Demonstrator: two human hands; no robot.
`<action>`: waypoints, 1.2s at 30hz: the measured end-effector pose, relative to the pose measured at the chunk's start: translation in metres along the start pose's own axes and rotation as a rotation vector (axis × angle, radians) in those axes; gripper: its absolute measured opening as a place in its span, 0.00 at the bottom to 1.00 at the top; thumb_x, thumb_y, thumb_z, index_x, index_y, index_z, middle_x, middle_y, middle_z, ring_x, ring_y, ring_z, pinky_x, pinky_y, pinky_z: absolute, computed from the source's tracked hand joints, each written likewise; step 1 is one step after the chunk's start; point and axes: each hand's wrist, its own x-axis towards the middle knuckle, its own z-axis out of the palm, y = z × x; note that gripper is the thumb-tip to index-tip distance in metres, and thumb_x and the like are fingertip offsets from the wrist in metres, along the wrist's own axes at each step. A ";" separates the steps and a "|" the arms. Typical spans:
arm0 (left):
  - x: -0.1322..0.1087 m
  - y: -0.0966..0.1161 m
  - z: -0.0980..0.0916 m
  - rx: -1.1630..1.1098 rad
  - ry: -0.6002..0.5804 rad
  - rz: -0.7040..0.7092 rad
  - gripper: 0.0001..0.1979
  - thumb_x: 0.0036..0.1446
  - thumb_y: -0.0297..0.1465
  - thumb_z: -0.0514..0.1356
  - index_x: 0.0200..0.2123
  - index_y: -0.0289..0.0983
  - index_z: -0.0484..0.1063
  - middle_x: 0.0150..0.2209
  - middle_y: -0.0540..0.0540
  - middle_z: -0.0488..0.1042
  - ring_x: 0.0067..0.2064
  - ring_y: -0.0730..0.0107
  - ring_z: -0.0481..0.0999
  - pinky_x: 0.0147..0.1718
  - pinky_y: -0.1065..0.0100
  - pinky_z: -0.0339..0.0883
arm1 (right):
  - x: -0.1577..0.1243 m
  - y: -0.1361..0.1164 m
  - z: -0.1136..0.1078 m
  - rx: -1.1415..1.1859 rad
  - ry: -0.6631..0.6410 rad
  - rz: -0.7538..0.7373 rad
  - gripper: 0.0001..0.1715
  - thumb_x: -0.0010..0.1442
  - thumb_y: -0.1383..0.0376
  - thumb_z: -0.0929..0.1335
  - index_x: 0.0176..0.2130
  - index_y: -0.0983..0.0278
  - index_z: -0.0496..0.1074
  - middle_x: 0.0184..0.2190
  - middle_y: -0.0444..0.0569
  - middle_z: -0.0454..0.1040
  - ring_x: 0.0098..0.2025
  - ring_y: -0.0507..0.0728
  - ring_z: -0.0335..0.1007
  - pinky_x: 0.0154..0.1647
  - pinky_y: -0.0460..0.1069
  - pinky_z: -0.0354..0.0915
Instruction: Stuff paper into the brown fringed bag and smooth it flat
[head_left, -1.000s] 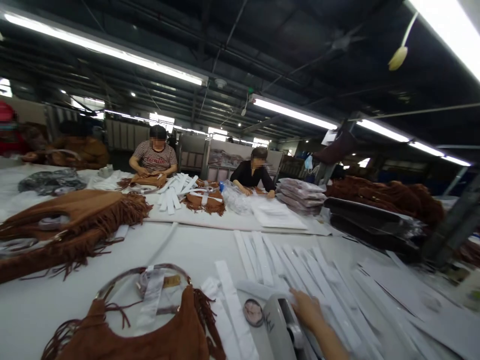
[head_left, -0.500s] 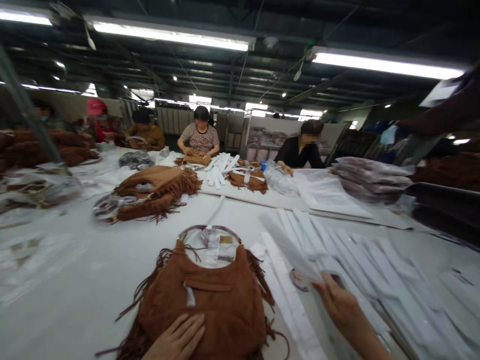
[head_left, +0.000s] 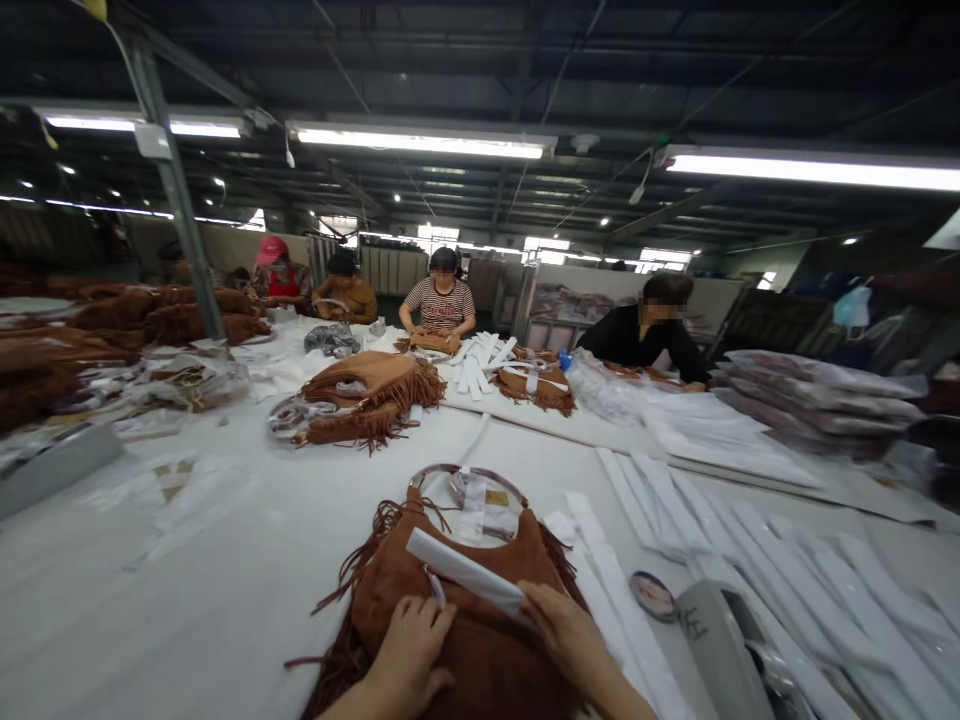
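Observation:
A brown fringed handbag (head_left: 480, 650) lies on the table in front of me, its wrapped handle (head_left: 442, 470) pointing away. My right hand (head_left: 559, 625) grips the near end of a flat white strip (head_left: 465, 572), which slants across the upper part of the bag. My left hand (head_left: 412, 645) rests on the bag beside a small wrapped zipper pull (head_left: 435, 587), fingers stretched out and thumb apart. Whether its fingertips touch the pull is unclear.
At right are loose white strips (head_left: 795, 570), a grey tape dispenser (head_left: 720, 640) and a round disc (head_left: 654, 596). More brown bags (head_left: 367, 390) lie beyond. Bagged goods (head_left: 817, 395) are stacked far right. Several co-workers sit across the table; a metal post (head_left: 180, 210) stands left.
My right hand has brought the white strip leftward from beside the bag to over it. My left hand has moved up the bag toward the zipper pull. The view has turned left.

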 end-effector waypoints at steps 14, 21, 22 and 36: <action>-0.009 -0.003 0.017 0.356 0.381 0.350 0.08 0.62 0.35 0.54 0.42 0.40 0.67 0.50 0.44 0.73 0.48 0.58 0.72 0.49 0.55 0.65 | 0.009 -0.023 0.024 0.034 -0.185 -0.129 0.20 0.64 0.53 0.58 0.36 0.57 0.75 0.31 0.45 0.77 0.34 0.55 0.71 0.35 0.46 0.62; 0.014 0.005 -0.018 0.101 -0.179 0.069 0.09 0.60 0.34 0.57 0.43 0.38 0.67 0.46 0.45 0.74 0.47 0.55 0.72 0.48 0.52 0.66 | 0.003 -0.015 0.018 -0.014 -0.173 -0.068 0.19 0.65 0.59 0.58 0.28 0.59 0.70 0.26 0.41 0.75 0.30 0.53 0.70 0.31 0.45 0.58; 0.016 0.006 -0.019 0.098 -0.186 0.062 0.07 0.61 0.32 0.56 0.42 0.38 0.67 0.43 0.45 0.75 0.45 0.55 0.73 0.45 0.52 0.67 | -0.001 -0.011 0.016 -0.035 -0.129 -0.023 0.22 0.67 0.59 0.55 0.29 0.59 0.70 0.27 0.42 0.75 0.31 0.53 0.70 0.31 0.46 0.59; 0.015 0.001 0.008 0.162 -0.146 0.019 0.17 0.60 0.24 0.51 0.52 0.40 0.64 0.62 0.40 0.61 0.56 0.53 0.65 0.49 0.51 0.64 | -0.056 0.004 0.079 -0.442 0.389 0.024 0.32 0.51 0.45 0.70 0.51 0.57 0.67 0.41 0.51 0.73 0.41 0.63 0.68 0.42 0.57 0.57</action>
